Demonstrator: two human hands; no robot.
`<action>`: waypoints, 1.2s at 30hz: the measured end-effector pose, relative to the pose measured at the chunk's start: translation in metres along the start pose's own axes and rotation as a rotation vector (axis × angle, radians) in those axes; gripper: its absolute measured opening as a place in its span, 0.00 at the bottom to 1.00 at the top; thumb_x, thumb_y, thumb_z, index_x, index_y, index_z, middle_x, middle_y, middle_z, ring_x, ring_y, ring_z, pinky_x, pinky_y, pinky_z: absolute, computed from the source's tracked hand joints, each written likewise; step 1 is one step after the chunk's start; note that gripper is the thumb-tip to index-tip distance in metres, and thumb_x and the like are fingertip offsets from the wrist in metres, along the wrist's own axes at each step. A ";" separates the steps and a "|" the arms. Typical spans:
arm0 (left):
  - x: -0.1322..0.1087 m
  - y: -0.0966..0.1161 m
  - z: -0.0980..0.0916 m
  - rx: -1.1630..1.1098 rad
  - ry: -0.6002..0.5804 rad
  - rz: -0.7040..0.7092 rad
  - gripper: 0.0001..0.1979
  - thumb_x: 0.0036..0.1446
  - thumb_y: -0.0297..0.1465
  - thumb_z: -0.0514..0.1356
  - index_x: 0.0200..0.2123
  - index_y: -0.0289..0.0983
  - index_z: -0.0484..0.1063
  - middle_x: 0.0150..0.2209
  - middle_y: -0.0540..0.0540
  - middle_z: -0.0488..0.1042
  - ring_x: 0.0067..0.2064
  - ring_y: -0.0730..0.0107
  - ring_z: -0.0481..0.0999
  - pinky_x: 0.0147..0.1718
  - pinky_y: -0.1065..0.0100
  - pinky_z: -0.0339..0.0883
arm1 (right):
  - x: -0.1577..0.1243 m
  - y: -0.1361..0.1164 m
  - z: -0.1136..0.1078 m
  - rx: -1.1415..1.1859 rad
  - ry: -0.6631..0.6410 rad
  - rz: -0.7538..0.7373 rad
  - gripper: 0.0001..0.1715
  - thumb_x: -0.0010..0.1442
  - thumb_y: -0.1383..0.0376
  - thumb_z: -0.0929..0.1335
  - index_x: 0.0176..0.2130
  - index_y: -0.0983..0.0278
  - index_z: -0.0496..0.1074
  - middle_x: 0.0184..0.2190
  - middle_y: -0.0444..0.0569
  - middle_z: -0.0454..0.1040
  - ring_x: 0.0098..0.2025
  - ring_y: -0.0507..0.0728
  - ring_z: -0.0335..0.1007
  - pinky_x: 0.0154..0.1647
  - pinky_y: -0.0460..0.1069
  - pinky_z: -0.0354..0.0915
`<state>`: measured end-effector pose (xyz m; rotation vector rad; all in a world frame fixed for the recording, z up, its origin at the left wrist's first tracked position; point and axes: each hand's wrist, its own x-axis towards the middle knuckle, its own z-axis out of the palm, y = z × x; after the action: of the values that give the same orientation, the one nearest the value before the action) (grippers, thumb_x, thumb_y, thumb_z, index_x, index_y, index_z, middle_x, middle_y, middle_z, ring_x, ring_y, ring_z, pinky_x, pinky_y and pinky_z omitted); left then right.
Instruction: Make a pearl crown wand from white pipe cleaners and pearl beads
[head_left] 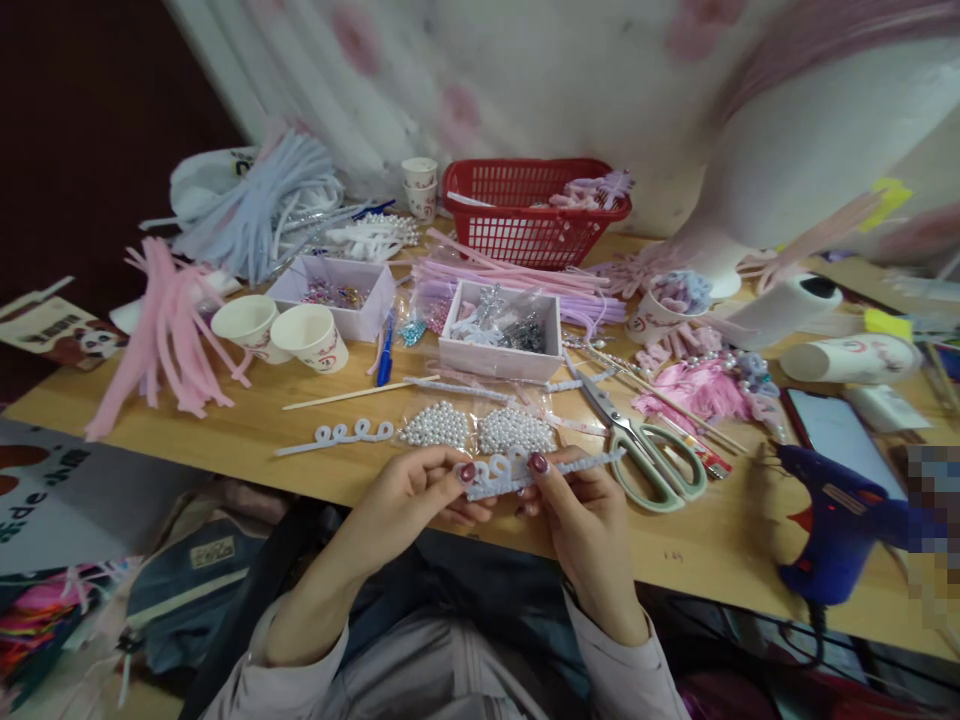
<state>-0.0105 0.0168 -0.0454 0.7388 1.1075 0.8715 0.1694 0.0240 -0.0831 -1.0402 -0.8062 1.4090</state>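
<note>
Near the table's front edge, my left hand (424,488) pinches the left end of a pale blue-white looped pipe cleaner piece (501,472). The thumb and fingers of my right hand (581,500) grip its right part, and a thin strip sticks out to the right past that hand. The piece has small upright loops over a flat lower band. Just behind it lie two clear bags of white pearl beads (437,425). A separate looped pipe cleaner (352,433) rests on the table to the left.
Green-handled scissors (660,462) lie right of my right hand, with a blue glue gun (832,520) farther right. Behind stand a white box (501,350), paper cups (311,338) and a red basket (525,235). Pink pipe cleaners (169,340) lie left on the wooden table (300,480).
</note>
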 end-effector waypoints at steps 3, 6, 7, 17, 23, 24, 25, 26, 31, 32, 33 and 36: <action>-0.001 -0.008 0.007 -0.129 0.076 0.044 0.21 0.47 0.46 0.71 0.34 0.34 0.76 0.28 0.44 0.82 0.30 0.63 0.83 0.32 0.68 0.76 | 0.001 0.000 0.000 0.007 0.039 -0.001 0.15 0.51 0.56 0.78 0.29 0.63 0.74 0.18 0.41 0.75 0.18 0.50 0.70 0.21 0.44 0.66; -0.002 -0.018 0.017 -0.238 0.154 0.098 0.21 0.43 0.40 0.74 0.37 0.34 0.76 0.31 0.44 0.82 0.32 0.63 0.83 0.35 0.67 0.77 | 0.002 0.000 0.001 0.018 0.058 -0.008 0.15 0.51 0.57 0.78 0.29 0.63 0.74 0.19 0.41 0.75 0.18 0.50 0.70 0.21 0.43 0.67; -0.002 -0.021 0.020 -0.254 0.167 0.107 0.21 0.42 0.37 0.75 0.38 0.34 0.77 0.32 0.44 0.83 0.33 0.63 0.83 0.37 0.67 0.77 | 0.002 0.000 0.001 0.024 0.058 -0.012 0.14 0.50 0.57 0.78 0.29 0.63 0.74 0.19 0.41 0.75 0.18 0.50 0.70 0.21 0.44 0.67; 0.003 -0.031 0.050 -0.492 0.232 0.136 0.14 0.41 0.34 0.76 0.31 0.34 0.81 0.29 0.48 0.83 0.31 0.74 0.81 0.35 0.76 0.75 | 0.001 -0.003 0.004 0.109 0.039 -0.020 0.13 0.50 0.57 0.78 0.28 0.62 0.75 0.19 0.41 0.75 0.17 0.49 0.67 0.21 0.44 0.68; 0.013 -0.027 0.065 -0.619 0.240 0.170 0.13 0.36 0.34 0.77 0.23 0.34 0.80 0.24 0.51 0.80 0.26 0.79 0.78 0.31 0.79 0.74 | 0.003 -0.004 0.004 0.089 0.097 -0.100 0.14 0.50 0.58 0.78 0.27 0.62 0.75 0.19 0.41 0.74 0.18 0.51 0.69 0.21 0.46 0.68; 0.014 -0.026 0.066 -0.622 0.234 0.171 0.13 0.36 0.34 0.77 0.22 0.34 0.80 0.23 0.51 0.80 0.26 0.79 0.77 0.30 0.79 0.74 | 0.003 -0.004 0.004 0.094 0.103 -0.107 0.14 0.50 0.58 0.78 0.27 0.62 0.75 0.19 0.41 0.74 0.19 0.51 0.69 0.21 0.46 0.68; 0.015 -0.026 0.068 -0.621 0.232 0.170 0.13 0.36 0.34 0.77 0.22 0.34 0.80 0.22 0.51 0.80 0.25 0.79 0.77 0.30 0.79 0.74 | 0.003 -0.004 0.004 0.096 0.106 -0.106 0.14 0.50 0.57 0.78 0.27 0.62 0.74 0.19 0.41 0.75 0.19 0.51 0.69 0.21 0.46 0.68; 0.016 -0.025 0.069 -0.619 0.237 0.167 0.13 0.36 0.34 0.77 0.21 0.34 0.79 0.21 0.51 0.79 0.25 0.79 0.77 0.30 0.79 0.74 | 0.003 -0.004 0.004 0.097 0.105 -0.101 0.14 0.50 0.57 0.78 0.27 0.62 0.74 0.19 0.41 0.75 0.19 0.51 0.70 0.21 0.46 0.68; 0.016 -0.027 0.066 -0.598 0.296 0.191 0.13 0.37 0.35 0.77 0.21 0.34 0.80 0.21 0.50 0.79 0.24 0.79 0.77 0.28 0.80 0.73 | 0.002 -0.003 0.002 0.087 0.051 -0.062 0.13 0.51 0.58 0.78 0.31 0.62 0.75 0.22 0.42 0.77 0.21 0.51 0.72 0.25 0.44 0.71; 0.016 -0.027 0.064 -0.589 0.295 0.197 0.13 0.37 0.35 0.77 0.22 0.34 0.80 0.21 0.50 0.79 0.24 0.79 0.77 0.28 0.81 0.74 | 0.001 -0.002 0.001 0.083 0.037 -0.057 0.13 0.51 0.59 0.78 0.33 0.61 0.76 0.24 0.42 0.78 0.23 0.50 0.73 0.27 0.44 0.72; 0.016 -0.028 0.063 -0.580 0.294 0.198 0.12 0.38 0.35 0.76 0.22 0.34 0.81 0.21 0.50 0.79 0.24 0.79 0.78 0.28 0.81 0.74 | 0.001 -0.002 0.000 0.077 0.023 -0.051 0.12 0.51 0.61 0.78 0.34 0.61 0.76 0.26 0.42 0.79 0.24 0.49 0.74 0.29 0.43 0.72; 0.017 -0.027 0.061 -0.564 0.304 0.191 0.12 0.38 0.35 0.77 0.23 0.35 0.81 0.22 0.50 0.80 0.24 0.79 0.78 0.29 0.81 0.74 | 0.001 -0.001 0.000 0.049 -0.017 -0.036 0.11 0.52 0.61 0.78 0.34 0.62 0.77 0.26 0.42 0.79 0.25 0.49 0.75 0.30 0.42 0.72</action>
<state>0.0569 0.0139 -0.0586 0.2463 0.9907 1.4176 0.1698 0.0255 -0.0826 -0.9729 -0.7948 1.4025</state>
